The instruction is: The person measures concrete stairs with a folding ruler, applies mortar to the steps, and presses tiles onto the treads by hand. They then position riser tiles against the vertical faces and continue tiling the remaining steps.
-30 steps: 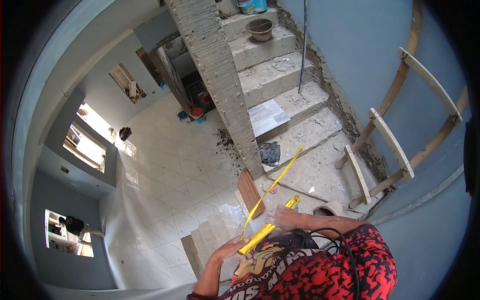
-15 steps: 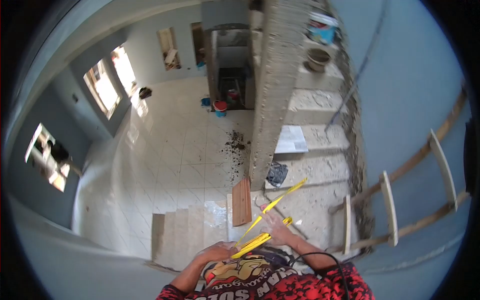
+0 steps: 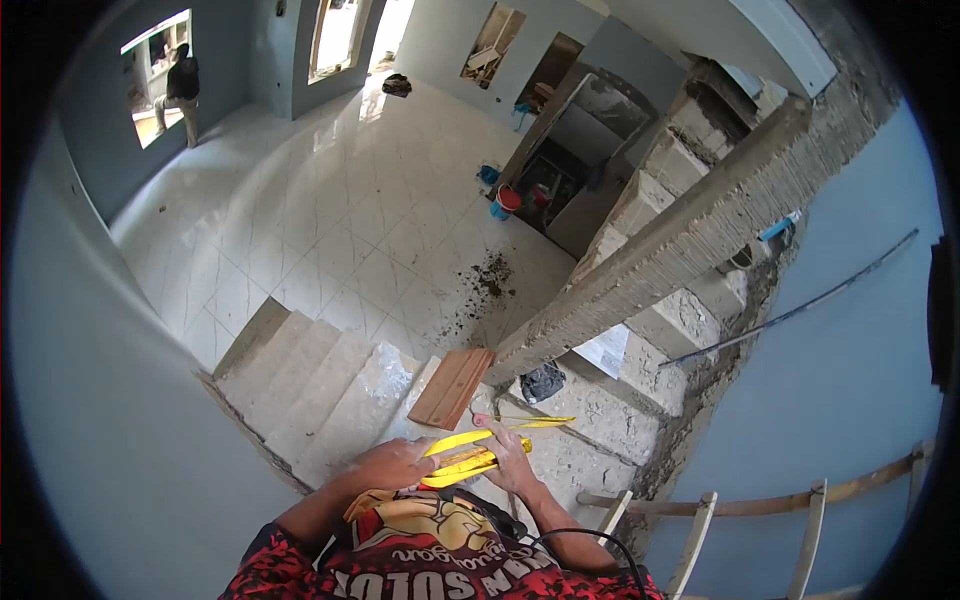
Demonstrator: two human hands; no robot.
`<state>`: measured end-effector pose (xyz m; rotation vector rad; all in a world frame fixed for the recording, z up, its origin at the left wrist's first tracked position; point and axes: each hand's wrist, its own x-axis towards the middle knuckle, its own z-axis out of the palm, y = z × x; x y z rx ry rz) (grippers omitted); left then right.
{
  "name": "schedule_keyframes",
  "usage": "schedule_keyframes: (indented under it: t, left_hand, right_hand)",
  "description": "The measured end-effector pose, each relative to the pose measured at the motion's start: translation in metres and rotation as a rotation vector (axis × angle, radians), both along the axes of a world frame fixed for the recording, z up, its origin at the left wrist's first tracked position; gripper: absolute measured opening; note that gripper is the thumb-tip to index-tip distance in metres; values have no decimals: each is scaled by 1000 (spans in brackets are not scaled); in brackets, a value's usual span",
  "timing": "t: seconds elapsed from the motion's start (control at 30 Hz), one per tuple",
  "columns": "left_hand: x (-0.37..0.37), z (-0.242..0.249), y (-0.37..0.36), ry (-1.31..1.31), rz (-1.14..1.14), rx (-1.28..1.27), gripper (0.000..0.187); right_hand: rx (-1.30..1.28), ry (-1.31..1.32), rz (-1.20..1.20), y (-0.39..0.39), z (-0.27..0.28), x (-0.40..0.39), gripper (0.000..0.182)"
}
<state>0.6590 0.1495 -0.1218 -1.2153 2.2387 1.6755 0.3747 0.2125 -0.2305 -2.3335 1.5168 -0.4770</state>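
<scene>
Close to my chest, a yellow strap (image 3: 465, 465) is gathered in loops between both hands. My left hand (image 3: 395, 465) is closed round the loops at their left end. At their right end my right hand (image 3: 510, 455) grips the bundle, and a loose yellow length sticks out to the right past its fingers. A reddish-brown wooden board (image 3: 452, 388) lies on the stairs just beyond my hands. Right of the board, a dark crumpled plastic bag (image 3: 542, 383) rests on a step.
Stairs (image 3: 330, 390) descend on the left; others (image 3: 640, 350) rise on the right beside a rough concrete beam (image 3: 680, 230). A wooden ladder (image 3: 760, 508) is at lower right. Below are a bucket (image 3: 505, 203), dirt (image 3: 488, 280) and a person (image 3: 182, 88) at a window.
The view has turned, so the room and stairs appear tilted. My hands hold the strap in a more compact, looped bundle, and its loose end now points flatter to the right.
</scene>
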Motion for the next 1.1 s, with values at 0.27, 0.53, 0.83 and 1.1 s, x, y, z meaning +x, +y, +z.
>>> schedule_keyframes:
  t: [0.27,0.53,0.83,1.1]
  left_hand:
    - [12,-23,-13,317,190,-180,58]
    - [10,-21,-37,498,119,-64,45]
    - [-7,-19,-41,682,147,-147,51]
    - [-33,-23,-38,1115,85,44,89]
  right_hand:
    - [-89,26,-106,-15,16,7,49]
    - [-30,-7,-112,-12,30,3,45]
    - [-30,-106,-204,-8,25,1,45]
    - [99,-166,-259,-18,42,-2,42]
